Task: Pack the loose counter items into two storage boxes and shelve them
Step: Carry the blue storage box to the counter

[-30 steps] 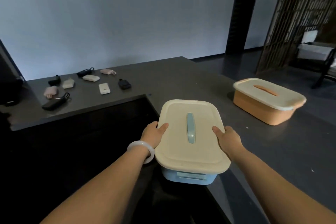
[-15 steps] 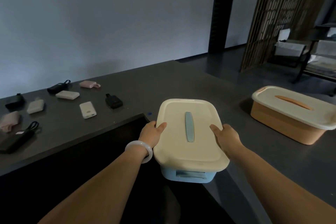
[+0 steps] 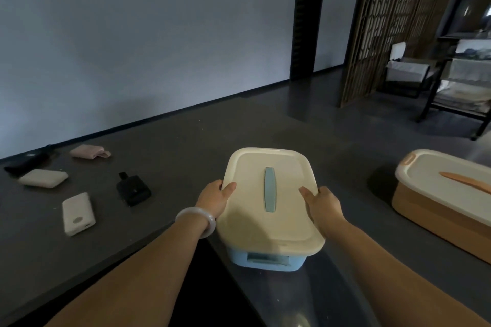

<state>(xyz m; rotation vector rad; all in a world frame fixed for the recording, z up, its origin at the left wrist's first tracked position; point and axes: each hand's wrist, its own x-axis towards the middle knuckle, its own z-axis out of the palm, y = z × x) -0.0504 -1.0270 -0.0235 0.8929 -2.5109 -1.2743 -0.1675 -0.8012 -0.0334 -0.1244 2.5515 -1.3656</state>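
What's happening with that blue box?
A person grips a blue plastic storage box by its sides with the left hand and right hand, thumbs on its cream lid, at the near edge of the dark grey counter. An orange plastic box sits closed to the right. Small items, like a white rectangular power bank and a black block, lie loose on the left, not yet packed.

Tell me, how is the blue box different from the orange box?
The blue box has a blue base and lid handle; the orange box has orange ones. The left hand and right hand hold the blue box by its sides; nobody touches the orange box, which sits on the counter further right. Both have cream lids on.
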